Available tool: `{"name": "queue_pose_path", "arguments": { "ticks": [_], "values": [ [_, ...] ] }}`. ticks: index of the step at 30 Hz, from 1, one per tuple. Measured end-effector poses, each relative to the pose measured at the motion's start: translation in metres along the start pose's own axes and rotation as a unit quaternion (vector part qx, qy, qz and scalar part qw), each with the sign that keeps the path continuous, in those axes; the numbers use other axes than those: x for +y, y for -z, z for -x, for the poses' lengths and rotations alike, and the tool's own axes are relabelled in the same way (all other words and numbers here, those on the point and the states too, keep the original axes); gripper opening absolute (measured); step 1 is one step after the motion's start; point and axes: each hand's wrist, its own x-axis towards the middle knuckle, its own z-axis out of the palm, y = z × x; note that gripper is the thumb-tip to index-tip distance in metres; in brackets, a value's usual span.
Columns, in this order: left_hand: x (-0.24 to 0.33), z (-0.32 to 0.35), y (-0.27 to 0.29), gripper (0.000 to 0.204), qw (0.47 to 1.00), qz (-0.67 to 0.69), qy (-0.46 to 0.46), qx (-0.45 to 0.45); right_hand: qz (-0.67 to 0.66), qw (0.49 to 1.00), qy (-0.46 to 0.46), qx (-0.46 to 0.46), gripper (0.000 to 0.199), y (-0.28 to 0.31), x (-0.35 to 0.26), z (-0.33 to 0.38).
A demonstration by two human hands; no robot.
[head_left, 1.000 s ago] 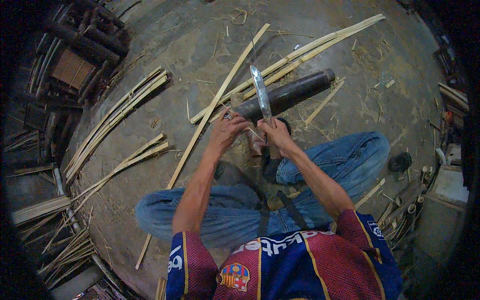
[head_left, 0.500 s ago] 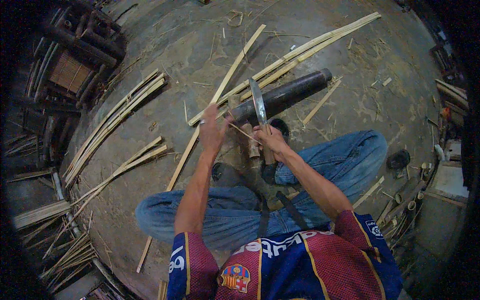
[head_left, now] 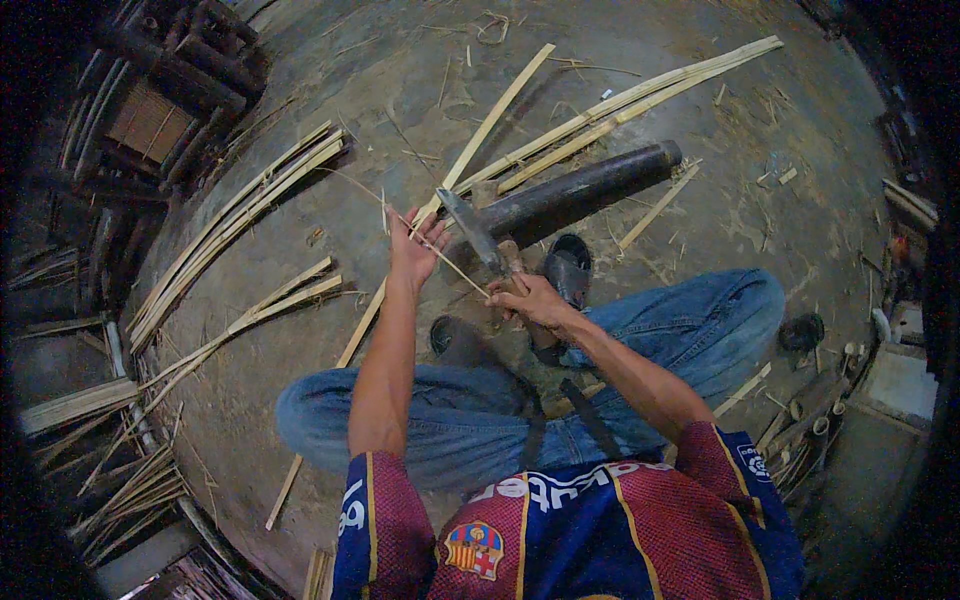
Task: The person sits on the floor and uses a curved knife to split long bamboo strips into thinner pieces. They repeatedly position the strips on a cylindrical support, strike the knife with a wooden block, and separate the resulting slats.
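Our right hand (head_left: 530,300) has its fingers clenched on a knife (head_left: 470,232); our left hand (head_left: 413,250) pinches a thin bamboo sliver (head_left: 440,250). Bare floor (head_left: 330,230) lies open leftward.

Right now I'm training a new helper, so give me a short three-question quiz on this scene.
1. True or false: the right hand grips a knife.
2. What does the left hand hold? A) a thin strip B) a sandal C) the dark pipe
3. Fill in: the dark pipe lies on the ____ beyond the hands.

Key: 1 true. 2 A. 3 floor.
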Motion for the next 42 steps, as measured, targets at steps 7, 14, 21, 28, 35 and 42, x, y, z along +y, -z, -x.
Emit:
{"name": "queue_pose_path", "arguments": {
  "ticks": [7,14,21,28,35,42],
  "values": [
    [0.011,0.003,-0.002,0.079,0.992,0.082,0.041,-0.085,-0.027,0.998,0.007,-0.065,0.04,0.0,-0.008,0.003],
    [0.026,0.002,-0.003,0.079,0.988,0.106,0.044,-0.101,0.055,0.996,-0.004,-0.065,0.041,0.007,-0.003,0.002],
    [0.041,0.024,-0.018,0.073,0.974,0.186,0.03,-0.123,0.06,0.992,-0.02,-0.11,0.041,0.006,0.003,0.006],
    [0.07,-0.022,0.007,0.058,0.988,0.134,-0.041,-0.071,-0.001,0.995,0.018,-0.1,0.031,0.011,0.005,0.003],
    [0.114,0.042,-0.083,0.055,0.933,0.159,-0.313,0.081,0.069,0.962,0.134,0.226,0.037,0.07,-0.032,0.004],
    [0.08,0.007,-0.006,0.059,0.845,0.311,-0.256,0.35,0.123,0.947,0.074,0.287,0.03,0.061,0.014,-0.01]
  ]
}}
